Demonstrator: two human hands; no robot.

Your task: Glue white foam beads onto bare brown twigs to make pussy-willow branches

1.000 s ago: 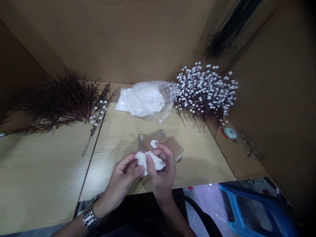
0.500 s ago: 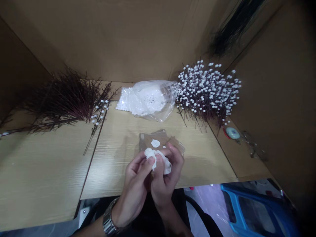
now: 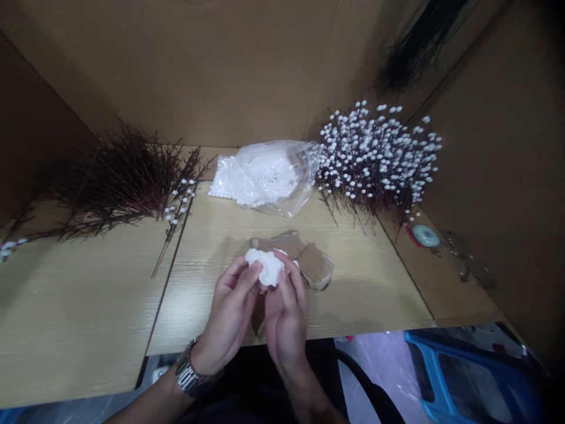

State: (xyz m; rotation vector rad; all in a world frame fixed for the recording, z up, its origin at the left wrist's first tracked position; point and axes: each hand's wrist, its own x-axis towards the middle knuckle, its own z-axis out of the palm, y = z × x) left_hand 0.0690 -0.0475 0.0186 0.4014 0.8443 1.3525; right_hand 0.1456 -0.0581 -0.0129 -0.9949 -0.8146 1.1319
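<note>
Pinched between both hands is a soft, lumpy white wad (image 3: 270,270); whether it is tissue or a putty-like stuff I cannot tell. My left hand (image 3: 232,303) grips its left side, thumb on top, and wears a metal watch (image 3: 189,374) at the wrist. The fingers and thumb of my right hand (image 3: 288,309) close on the right side. Just beyond them, torn brown cardboard (image 3: 316,268) lies on the table, partly hidden by the hands and the wad.
A clear plastic bag of white beads (image 3: 269,176) lies at the back. Dark bare twigs (image 3: 119,176) are heaped left, with a white-berried sprig (image 3: 176,206) beside them. Many white-berried stems (image 3: 379,159) stand right, near a pale round object (image 3: 425,235). A blue stool (image 3: 436,377) is below.
Both hands have moved slightly left. The white wad is spread wider between the fingers, and my right hand has shifted off the cardboard's right part, showing more of it. The view has tilted a little.
</note>
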